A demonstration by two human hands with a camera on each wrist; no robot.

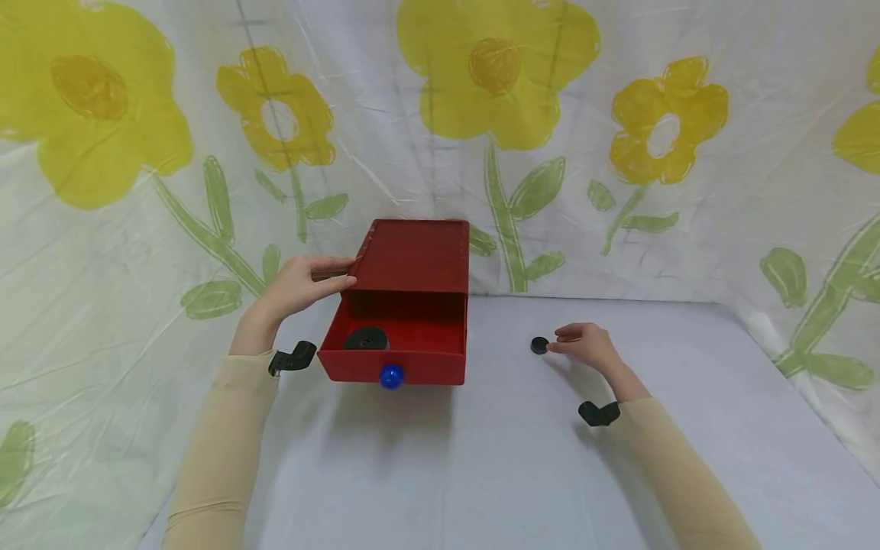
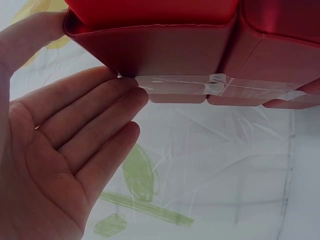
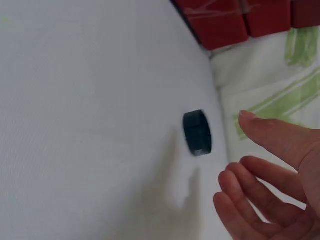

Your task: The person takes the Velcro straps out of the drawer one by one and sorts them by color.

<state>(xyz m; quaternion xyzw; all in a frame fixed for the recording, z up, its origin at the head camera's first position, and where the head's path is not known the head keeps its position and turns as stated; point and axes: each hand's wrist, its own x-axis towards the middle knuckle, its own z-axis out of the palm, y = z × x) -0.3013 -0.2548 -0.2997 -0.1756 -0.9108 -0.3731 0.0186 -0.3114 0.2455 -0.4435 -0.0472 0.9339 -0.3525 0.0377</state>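
A red box (image 1: 414, 256) stands with its red drawer (image 1: 426, 368) pulled out toward me, a blue knob (image 1: 391, 376) on the front. Inside the drawer lies a black round disc (image 1: 367, 338) with a small hole in its middle. My left hand (image 1: 302, 286) rests against the box's left side, thumb at the top edge; in the left wrist view its fingers (image 2: 95, 115) are straight. On the table to the right is a small round black piece like a cap (image 3: 197, 133). My right hand (image 1: 586, 345) reaches beside it, thumb and fingers spread apart, with a gap to the piece in the right wrist view.
A white table (image 1: 522, 458) carries everything. Behind it hangs a white curtain (image 1: 385, 99) with yellow flowers, close to the box's back. Clear tape (image 2: 175, 84) runs along the box's side. Dark wrist mounts (image 1: 294, 357) sit on both sleeves.
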